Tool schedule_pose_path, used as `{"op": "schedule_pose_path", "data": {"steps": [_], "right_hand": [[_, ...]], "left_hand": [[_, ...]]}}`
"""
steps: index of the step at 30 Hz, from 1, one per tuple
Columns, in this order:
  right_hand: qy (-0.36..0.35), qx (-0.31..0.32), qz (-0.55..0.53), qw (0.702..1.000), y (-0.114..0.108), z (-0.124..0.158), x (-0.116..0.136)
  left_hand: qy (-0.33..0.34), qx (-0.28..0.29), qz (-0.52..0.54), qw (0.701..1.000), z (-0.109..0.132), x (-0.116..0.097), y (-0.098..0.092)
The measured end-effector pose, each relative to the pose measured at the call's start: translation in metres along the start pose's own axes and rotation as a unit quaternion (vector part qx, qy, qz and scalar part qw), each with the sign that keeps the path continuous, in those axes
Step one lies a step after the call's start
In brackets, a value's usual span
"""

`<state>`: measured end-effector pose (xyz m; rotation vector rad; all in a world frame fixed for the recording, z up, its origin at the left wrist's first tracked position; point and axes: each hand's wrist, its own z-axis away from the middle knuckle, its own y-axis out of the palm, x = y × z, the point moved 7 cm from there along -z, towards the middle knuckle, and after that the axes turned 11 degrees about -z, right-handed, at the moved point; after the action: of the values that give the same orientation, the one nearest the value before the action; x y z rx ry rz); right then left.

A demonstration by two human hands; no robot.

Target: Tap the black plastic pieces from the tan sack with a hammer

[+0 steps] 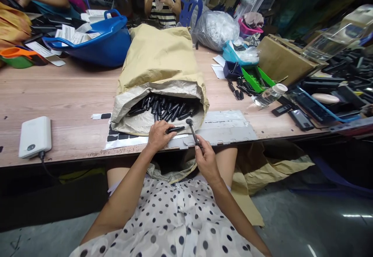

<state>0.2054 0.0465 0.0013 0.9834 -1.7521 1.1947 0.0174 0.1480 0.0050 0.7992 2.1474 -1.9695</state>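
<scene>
My left hand (pixel 159 136) is closed on a slim black pen-like piece (pixel 176 129), which points right over the table's front edge. In my right hand (pixel 207 159) is a small tool with a metal shaft and a round dark head (pixel 189 122); its head is up, just right of the black piece and apart from it. Past both hands lies a large tan paper sack (pixel 163 63), its mouth facing me. Inside that mouth are many similar black pieces (pixel 171 109). Below the table edge, another open sack (pixel 171 174) sits between my legs, its inside dark.
A white power bank (pixel 35 137) with a cable is at left. Behind it stands a blue basin (pixel 96 51) holding white boxes. On the right are a green tray (pixel 256 79), a clear bottle (pixel 269 96) and a cardboard box (pixel 279 59). Two people are across the table.
</scene>
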Motion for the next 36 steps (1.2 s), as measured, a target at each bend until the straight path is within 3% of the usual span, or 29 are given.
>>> {"op": "schedule_pose_path", "data": {"steps": [6, 9, 11, 13, 15, 18, 20, 22, 24, 26, 28, 30, 32, 34, 36], "right_hand": [[0.017, -0.001, 0.012, 1.000, 0.000, -0.001, -0.008], [0.041, 0.013, -0.011, 0.999, 0.004, 0.000, -0.012], [0.066, 0.019, -0.042, 0.997, 0.005, 0.000, -0.014], [0.094, 0.024, -0.074, 0.993, 0.005, 0.000, -0.016], [0.115, 0.026, -0.093, 0.989, 0.005, -0.001, -0.016], [0.102, 0.024, -0.080, 0.991, 0.004, -0.002, -0.014], [0.070, 0.023, -0.049, 0.996, 0.002, -0.002, -0.011], [0.039, 0.025, -0.014, 0.999, 0.002, 0.000, -0.008], [0.020, 0.026, 0.017, 0.999, 0.002, 0.002, -0.006], [0.008, 0.024, 0.040, 0.999, 0.001, 0.004, -0.004], [0.005, 0.024, 0.053, 0.998, 0.000, 0.005, -0.002], [0.010, 0.028, 0.061, 0.998, 0.001, 0.004, -0.001], [0.015, 0.031, 0.065, 0.997, 0.001, 0.003, 0.000], [0.017, 0.031, 0.064, 0.997, 0.002, 0.001, 0.000], [0.017, 0.032, 0.059, 0.998, 0.002, 0.001, 0.000]], "left_hand": [[0.013, -0.054, 0.063, 0.996, 0.003, 0.002, -0.014], [0.041, -0.085, 0.135, 0.986, 0.023, -0.004, -0.026], [0.098, -0.080, 0.172, 0.977, 0.044, -0.016, -0.027], [0.165, -0.053, 0.187, 0.967, 0.069, -0.032, -0.021], [0.183, -0.012, 0.158, 0.970, 0.088, -0.039, -0.005], [0.108, 0.079, 0.041, 0.990, 0.103, -0.028, 0.030], [0.049, 0.145, -0.038, 0.987, 0.107, -0.013, 0.050], [0.028, 0.188, -0.081, 0.978, 0.110, -0.005, 0.059], [0.047, 0.194, -0.074, 0.977, 0.112, -0.009, 0.055], [0.081, 0.144, -0.025, 0.986, 0.108, -0.021, 0.037], [0.087, 0.039, 0.027, 0.995, 0.095, -0.029, 0.008], [0.039, -0.079, 0.038, 0.995, 0.074, -0.024, -0.023], [-0.049, -0.156, -0.001, 0.987, 0.047, -0.008, -0.044], [-0.137, -0.166, -0.042, 0.976, 0.019, 0.012, -0.052], [-0.211, -0.135, -0.073, 0.965, -0.003, 0.032, -0.049]]}}
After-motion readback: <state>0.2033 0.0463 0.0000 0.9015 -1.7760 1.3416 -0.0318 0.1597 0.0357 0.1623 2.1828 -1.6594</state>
